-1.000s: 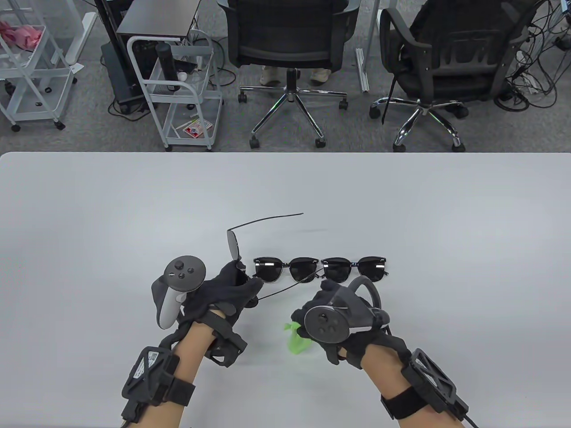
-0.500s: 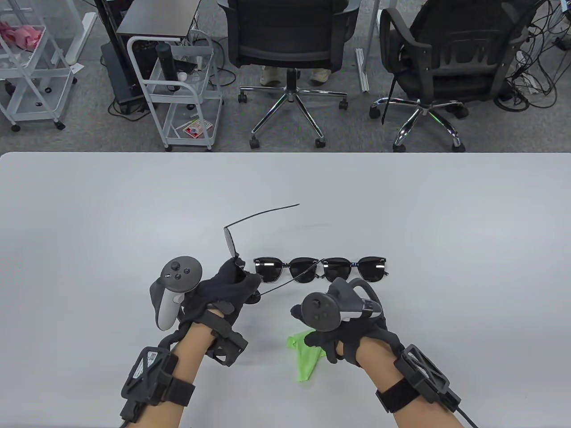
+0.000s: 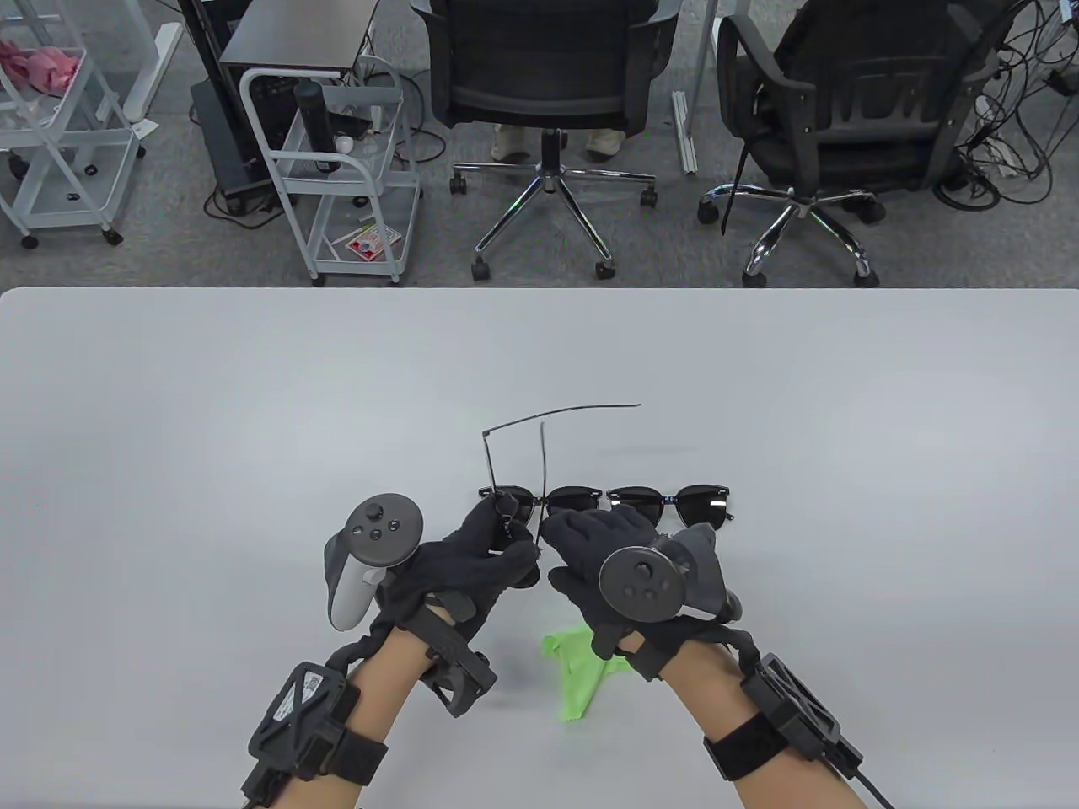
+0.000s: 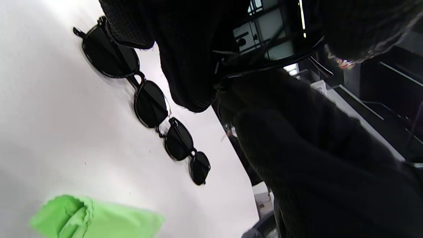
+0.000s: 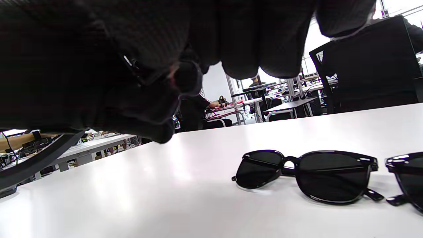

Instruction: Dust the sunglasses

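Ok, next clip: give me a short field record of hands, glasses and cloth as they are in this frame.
left hand: grips the held sunglasses, raised off the table
right hand: fingers at the same pair; grip unclear
other sunglasses: folded pair and second folded pair, side by side on the table
green cloth: lying on the table, untouched, partly under the right hand

Black knit gloves [image 3: 472, 565], grey trackers [image 3: 371, 548], black wrist straps [image 3: 337, 746].

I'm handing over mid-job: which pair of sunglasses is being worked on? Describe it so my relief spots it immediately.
On the white table, two black sunglasses lie folded in a row. The pair in question is the thin wire-framed sunglasses raised above that row's left end, gripped between both gloved hands, its thin arms unfolded.
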A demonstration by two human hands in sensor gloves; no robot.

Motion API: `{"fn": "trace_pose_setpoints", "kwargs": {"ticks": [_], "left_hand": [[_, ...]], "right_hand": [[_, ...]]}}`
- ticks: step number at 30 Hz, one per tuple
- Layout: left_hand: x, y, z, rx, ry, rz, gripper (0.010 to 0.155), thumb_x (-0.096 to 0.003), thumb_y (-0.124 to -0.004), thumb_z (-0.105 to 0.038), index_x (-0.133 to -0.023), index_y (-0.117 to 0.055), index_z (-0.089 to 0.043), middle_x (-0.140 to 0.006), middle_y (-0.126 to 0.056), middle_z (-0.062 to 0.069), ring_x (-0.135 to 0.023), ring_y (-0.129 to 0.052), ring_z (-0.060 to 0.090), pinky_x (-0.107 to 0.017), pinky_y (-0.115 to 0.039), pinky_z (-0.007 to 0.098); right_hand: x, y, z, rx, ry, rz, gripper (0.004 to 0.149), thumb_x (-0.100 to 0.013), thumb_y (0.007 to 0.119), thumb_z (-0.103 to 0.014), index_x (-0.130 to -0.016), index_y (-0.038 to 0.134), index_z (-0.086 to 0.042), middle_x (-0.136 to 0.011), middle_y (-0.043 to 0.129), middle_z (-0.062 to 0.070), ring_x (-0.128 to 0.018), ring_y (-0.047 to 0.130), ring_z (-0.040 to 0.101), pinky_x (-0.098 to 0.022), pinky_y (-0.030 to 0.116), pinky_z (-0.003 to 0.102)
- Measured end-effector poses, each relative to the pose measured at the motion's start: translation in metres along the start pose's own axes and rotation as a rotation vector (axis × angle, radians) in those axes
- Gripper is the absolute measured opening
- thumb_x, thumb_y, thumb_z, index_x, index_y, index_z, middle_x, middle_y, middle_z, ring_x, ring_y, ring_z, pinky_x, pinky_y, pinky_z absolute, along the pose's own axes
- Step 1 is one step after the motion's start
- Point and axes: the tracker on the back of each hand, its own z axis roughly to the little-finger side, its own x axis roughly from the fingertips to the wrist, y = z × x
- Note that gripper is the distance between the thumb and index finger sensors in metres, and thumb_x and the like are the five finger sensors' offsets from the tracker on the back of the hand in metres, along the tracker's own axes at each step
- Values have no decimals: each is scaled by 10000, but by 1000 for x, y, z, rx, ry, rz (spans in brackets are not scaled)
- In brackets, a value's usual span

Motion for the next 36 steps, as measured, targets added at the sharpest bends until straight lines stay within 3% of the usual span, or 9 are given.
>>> {"fn": "trace_pose_setpoints", "kwargs": {"ticks": [6, 11, 14, 18, 22, 26, 30, 32, 36], "left_hand": [[-2, -8, -2, -69, 5, 29, 966, -318, -773, -725, -1086, -447, -240, -1009, -752, -31, -747, -1079, 138, -725, -703, 438], [-2, 5, 4, -168, 39, -65, 961, -319, -782, -712, -1089, -447, -245, -1013, -741, -31, -757, -1055, 164, -722, -683, 476], [0, 9, 2, -335, 27, -114, 951, -322, -782, -712, -1091, -448, -263, -1014, -738, -42, -767, -1038, 168, -721, -672, 495], [0, -1, -8, -441, -36, -89, 941, -320, -788, -710, -1092, -450, -291, -1020, -734, -57, -776, -1026, 168, -729, -657, 511], [1, -12, -18, -481, -73, -79, 941, -318, -785, -709, -1090, -450, -290, -1018, -737, -63, -768, -1029, 162, -735, -655, 511], [0, -11, -16, -454, -66, -68, 938, -323, -783, -708, -1092, -444, -292, -1021, -733, -63, -772, -1027, 164, -735, -654, 512], [-1, -16, -16, -427, -81, -33, 931, -321, -796, -698, -1088, -454, -297, -1019, -741, -62, -771, -1030, 174, -736, -653, 518], [-2, -18, -16, -433, -86, -12, 935, -326, -790, -694, -1082, -430, -278, -1021, -733, -61, -779, -1030, 173, -737, -657, 514], [-2, -16, -15, -423, -90, -22, 928, -321, -808, -689, -1082, -443, -303, -1021, -738, -66, -786, -1025, 181, -739, -652, 519]], "right_hand": [[-1, 1, -2, 62, -23, -41, 570, -434, 835, -305, -942, 755, -60, -955, 851, 176, -818, 903, 436, -598, 662, 660], [8, -33, -2, 141, -26, 207, 488, -432, 849, -375, -849, 879, -122, -839, 979, 107, -720, 998, 371, -584, 714, 618], [16, -48, 7, 188, -7, 321, 590, -476, 794, -427, -976, 719, -123, -996, 807, 135, -935, 728, 444, -638, 566, 652], [14, -39, 28, 79, 130, 247, 781, -505, 730, -472, -1063, 405, -33, -1122, 426, 258, -999, 365, 541, -627, 360, 703], [11, -18, 38, -212, 228, 149, 760, -497, 733, -437, -1035, 463, 25, -1080, 509, 311, -966, 434, 586, -596, 332, 735], [8, -11, 32, -409, 229, 95, 669, -502, 722, -398, -994, 593, 36, -985, 749, 273, -898, 687, 547, -592, 418, 738], [5, 0, 25, -614, 200, 27, 694, -506, 721, -415, -974, 571, 75, -973, 761, 277, -890, 711, 548, -592, 473, 735], [5, 2, 23, -690, 206, 5, 710, -506, 718, -408, -960, 536, 107, -969, 739, 305, -886, 700, 566, -587, 492, 736], [4, -2, 24, -624, 166, -4, 705, -511, 709, -412, -959, 536, 105, -973, 743, 297, -890, 705, 563, -586, 509, 732]]}}
